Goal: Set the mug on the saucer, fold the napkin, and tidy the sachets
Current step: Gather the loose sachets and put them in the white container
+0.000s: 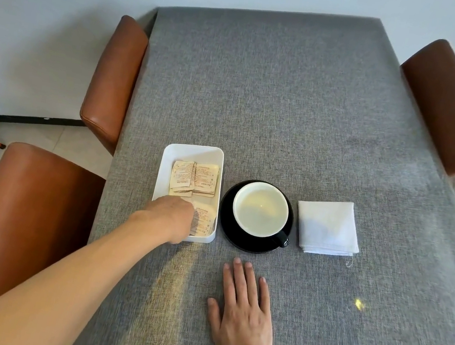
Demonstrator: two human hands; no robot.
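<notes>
A black mug (260,210) with a white inside stands on a black saucer (226,221), handle toward the near right. To its right lies a white napkin (327,226), folded into a square. Left of the saucer is a white tray (193,152) holding several beige sachets (193,178). My left hand (169,217) reaches into the tray's near end, fingers curled down onto the nearest sachets (204,217); whether it grips one is hidden. My right hand (244,309) rests flat on the tablecloth below the saucer, fingers apart, holding nothing.
The grey-clothed table (292,107) runs away from me. Brown leather chairs stand at the left (113,82) and near left (19,227), another at the far right (450,108). A wall lies behind.
</notes>
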